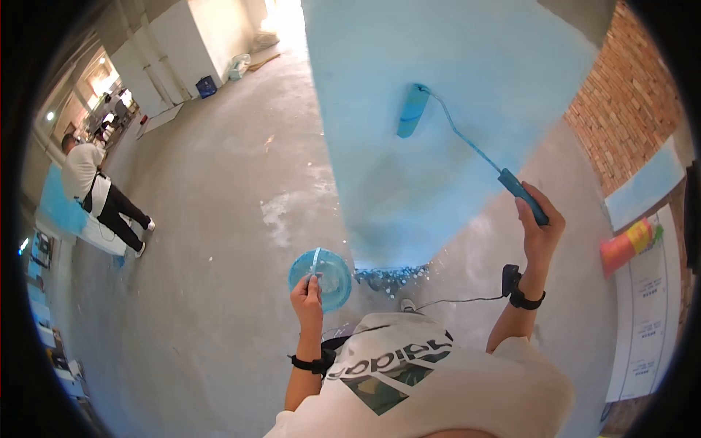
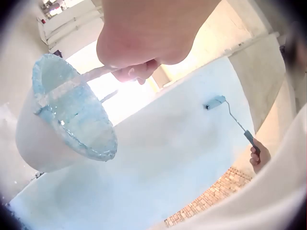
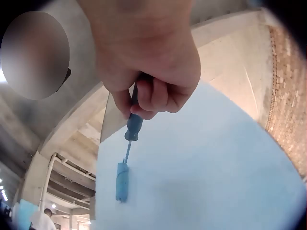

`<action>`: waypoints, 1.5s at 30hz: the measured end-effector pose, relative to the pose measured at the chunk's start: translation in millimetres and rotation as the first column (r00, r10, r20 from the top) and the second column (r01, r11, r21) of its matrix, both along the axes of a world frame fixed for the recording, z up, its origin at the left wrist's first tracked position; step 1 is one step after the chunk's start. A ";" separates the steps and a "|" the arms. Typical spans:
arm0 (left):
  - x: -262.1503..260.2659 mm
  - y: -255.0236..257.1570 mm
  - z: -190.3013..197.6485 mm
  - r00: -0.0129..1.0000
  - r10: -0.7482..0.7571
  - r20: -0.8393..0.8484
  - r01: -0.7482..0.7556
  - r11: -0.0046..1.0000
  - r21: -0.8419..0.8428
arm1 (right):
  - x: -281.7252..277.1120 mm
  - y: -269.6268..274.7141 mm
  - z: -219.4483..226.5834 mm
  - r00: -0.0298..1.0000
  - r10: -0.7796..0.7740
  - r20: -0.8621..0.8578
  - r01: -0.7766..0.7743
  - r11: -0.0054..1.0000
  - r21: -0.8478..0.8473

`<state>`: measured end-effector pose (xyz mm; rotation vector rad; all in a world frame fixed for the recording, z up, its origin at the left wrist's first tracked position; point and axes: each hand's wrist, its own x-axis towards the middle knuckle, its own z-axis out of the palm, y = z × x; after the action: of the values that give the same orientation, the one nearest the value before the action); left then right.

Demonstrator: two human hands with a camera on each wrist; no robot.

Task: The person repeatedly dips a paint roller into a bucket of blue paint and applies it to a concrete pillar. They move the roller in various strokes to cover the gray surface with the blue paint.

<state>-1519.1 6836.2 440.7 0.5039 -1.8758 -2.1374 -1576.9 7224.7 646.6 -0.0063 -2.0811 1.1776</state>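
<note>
1. The paint roller (image 1: 413,110) is held by the right hand (image 1: 539,232), whose fingers are curled tightly round the blue handle (image 1: 523,196); the same clamped grip is seen in the right wrist view, at the handle's upper part (image 3: 134,120).

2. From that grip, the roller lies up and to the left in the head view, well out from the hand at the end of a thin bent wire shaft (image 1: 467,142). The tool's long axis runs diagonally from the handle at lower right to the sleeve at upper left.

3. The sleeve itself is pressed flat against the blue-painted wall (image 1: 453,66), its own axis near upright and slightly tilted, crosswise to the shaft.

4. The right hand is the nearer one to the roller; the left hand (image 1: 307,298) is well apart from it, lower and to the left.

5. The left hand is closed on the thin handle of a small paint bucket (image 1: 321,277), which hangs below the fist with paint-coated walls (image 2: 72,115) and its mouth tipped towards the wall.

6. A second person (image 1: 95,193) is seen far off across the concrete floor (image 1: 219,241).
</note>
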 end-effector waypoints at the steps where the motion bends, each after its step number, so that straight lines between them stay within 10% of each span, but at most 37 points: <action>1: 6.3 -9.6 1.2 0.999 0.036 0.015 -0.036 0.999 -0.018 | -5.2 -12.2 -0.5 1.000 0.018 -0.011 -0.018 1.000 0.003; 15: 50.2 -76.4 -13.7 0.980 0.176 0.096 -0.179 0.984 0.024 | -16.6 -104.3 3.2 0.989 0.140 -0.049 -0.139 0.990 0.021; 31: -36.0 -9.8 7.1 0.998 -0.046 0.037 0.044 0.998 0.047 | 38.7 52.2 -20.5 0.969 -0.242 -0.055 0.242 0.970 0.006; 45: -81.1 57.5 22.1 0.994 -0.104 0.044 0.102 0.994 0.038 | 29.6 157.6 -95.1 0.976 -0.208 0.069 0.215 0.850 -0.480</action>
<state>-1600.2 6893.7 462.8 0.4780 -1.9306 -2.2470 -1547.3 7382.3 551.5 -0.4725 -1.6885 1.5281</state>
